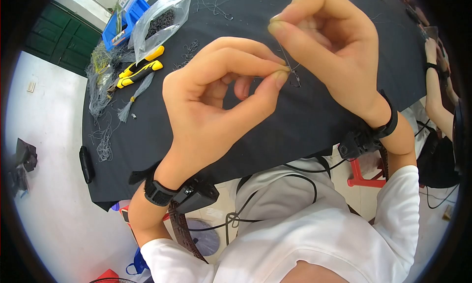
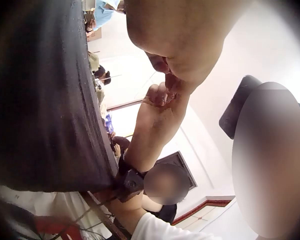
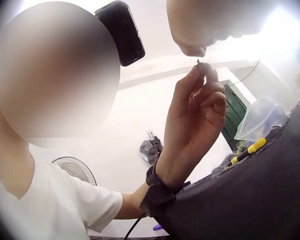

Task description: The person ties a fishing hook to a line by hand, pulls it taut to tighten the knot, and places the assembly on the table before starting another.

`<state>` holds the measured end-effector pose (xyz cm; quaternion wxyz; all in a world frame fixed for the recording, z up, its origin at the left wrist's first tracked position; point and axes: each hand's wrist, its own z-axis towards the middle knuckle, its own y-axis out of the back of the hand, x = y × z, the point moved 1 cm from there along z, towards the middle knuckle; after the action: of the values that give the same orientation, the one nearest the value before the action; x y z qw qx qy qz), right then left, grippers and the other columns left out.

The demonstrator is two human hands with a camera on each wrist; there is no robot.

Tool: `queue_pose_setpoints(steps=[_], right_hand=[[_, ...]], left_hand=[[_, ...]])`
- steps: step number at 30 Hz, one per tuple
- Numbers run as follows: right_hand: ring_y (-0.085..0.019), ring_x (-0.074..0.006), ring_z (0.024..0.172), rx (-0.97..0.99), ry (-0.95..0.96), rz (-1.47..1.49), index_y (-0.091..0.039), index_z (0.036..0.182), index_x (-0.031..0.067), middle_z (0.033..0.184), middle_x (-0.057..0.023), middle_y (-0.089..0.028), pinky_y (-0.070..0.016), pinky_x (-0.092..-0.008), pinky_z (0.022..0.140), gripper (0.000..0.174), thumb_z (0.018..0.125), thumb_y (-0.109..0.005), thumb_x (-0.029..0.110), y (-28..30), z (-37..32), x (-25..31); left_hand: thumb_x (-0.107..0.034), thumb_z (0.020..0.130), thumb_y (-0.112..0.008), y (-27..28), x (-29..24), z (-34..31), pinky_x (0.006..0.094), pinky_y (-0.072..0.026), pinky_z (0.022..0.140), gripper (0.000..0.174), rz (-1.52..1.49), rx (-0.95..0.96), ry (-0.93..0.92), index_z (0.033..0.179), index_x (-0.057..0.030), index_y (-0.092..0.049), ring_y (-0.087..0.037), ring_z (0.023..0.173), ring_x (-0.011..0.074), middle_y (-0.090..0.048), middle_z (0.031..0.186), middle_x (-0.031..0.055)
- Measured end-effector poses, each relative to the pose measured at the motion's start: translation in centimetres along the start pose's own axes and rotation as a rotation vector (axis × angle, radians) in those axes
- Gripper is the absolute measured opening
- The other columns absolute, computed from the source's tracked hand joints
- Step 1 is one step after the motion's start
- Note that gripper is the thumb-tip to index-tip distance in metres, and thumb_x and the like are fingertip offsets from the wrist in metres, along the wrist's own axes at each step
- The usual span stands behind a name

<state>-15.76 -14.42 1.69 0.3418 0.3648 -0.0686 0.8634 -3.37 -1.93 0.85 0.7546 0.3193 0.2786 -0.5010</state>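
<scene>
Thumb and forefinger of my left hand point(image 1: 221, 86) pinch a thin line with a small dark piece point(image 1: 295, 77) at its end, over the black cloth. Just up and to the right, my right hand point(image 1: 339, 47) pinches the thin line point(image 1: 283, 51) between thumb and forefinger, and it runs down to the left fingertips. In the right wrist view, the left hand point(image 3: 195, 120) is raised below the right hand point(image 3: 210, 22), with a short bit of line between their fingertips. The left wrist view shows both hands close together, the line not discernible.
Yellow-and-black pliers point(image 1: 140, 72), a clear bag point(image 1: 162, 25) of dark pieces, a blue bin point(image 1: 125, 20) and tangled line point(image 1: 101, 81) lie at the table's left. A black object point(image 1: 86, 164) sits by the left edge. Another person's arm point(image 1: 435, 91) is at the far right.
</scene>
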Motion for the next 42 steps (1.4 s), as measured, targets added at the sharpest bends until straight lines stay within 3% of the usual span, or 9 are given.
queue_pose_setpoints(steps=[7,10,13,16,34,42], right_hand=[[-0.036,0.0007,0.052,-0.047,-0.385,0.274,-0.058,0.083,-0.0003,0.062,0.0038,-0.051,-0.0258,-0.0153,0.046,0.006,0.082,-0.064,0.0,0.1,-0.2,-0.4],[-0.052,-0.0049,0.076,0.021,-0.339,0.11,-0.056,0.08,0.0038,0.08,-0.0001,-0.058,-0.0396,-0.0212,0.07,0.008,0.084,-0.06,0.01,0.3,-0.1,-0.6],[-0.052,-0.0051,0.075,0.062,-0.431,0.156,-0.056,0.079,0.0038,0.078,-0.0004,-0.059,-0.0395,-0.0216,0.069,0.008,0.083,-0.059,0.01,0.2,-0.2,-1.0],[-0.047,0.0,0.06,0.055,-0.423,0.195,-0.06,0.08,0.0031,0.07,0.0031,-0.058,-0.0338,-0.0154,0.052,0.011,0.08,-0.064,0.013,-0.4,-0.6,-1.8],[-0.044,-0.0001,0.059,-0.003,-0.365,0.148,-0.059,0.078,0.0034,0.067,0.0038,-0.055,-0.0318,-0.0168,0.051,0.011,0.08,-0.064,0.012,-0.5,-0.5,-1.1],[-0.04,0.0011,0.051,0.101,-0.421,0.223,-0.057,0.076,0.002,0.059,0.006,-0.049,-0.029,-0.0163,0.046,0.01,0.08,-0.064,0.009,-2.2,-1.4,-1.4]], left_hand=[[0.01,0.08,-0.058,0.7,-0.3,0.1,0.0178,-0.0437,0.066,0.01,0.075,-0.015,-0.06,0.087,0.0057,-0.061,-0.056,0.08,0.0097,-0.059,0.099,0.0129],[0.01,0.081,-0.058,1.0,-0.3,0.2,0.0171,-0.0428,0.066,0.009,0.086,-0.044,-0.068,0.088,0.0053,-0.061,-0.055,0.079,0.008,-0.059,0.099,0.0119],[0.009,0.081,-0.058,1.1,-0.3,0.3,0.0165,-0.0422,0.066,0.009,0.079,-0.059,-0.054,0.089,0.005,-0.061,-0.054,0.079,0.0073,-0.06,0.099,0.011],[0.008,0.081,-0.058,1.3,0.0,0.3,0.0165,-0.0421,0.068,0.009,0.085,-0.08,-0.071,0.089,0.0045,-0.062,-0.054,0.08,0.0075,-0.06,0.099,0.0105],[0.005,0.082,-0.06,1.8,0.0,0.4,0.0189,-0.0439,0.075,0.01,0.037,-0.172,-0.072,0.091,0.004,-0.063,-0.056,0.084,0.009,-0.061,0.1,0.0098],[0.004,0.082,-0.06,1.3,0.3,0.1,0.0201,-0.044,0.077,0.01,0.004,-0.193,-0.009,0.092,0.0046,-0.064,-0.057,0.085,0.0097,-0.061,0.101,0.0102]])
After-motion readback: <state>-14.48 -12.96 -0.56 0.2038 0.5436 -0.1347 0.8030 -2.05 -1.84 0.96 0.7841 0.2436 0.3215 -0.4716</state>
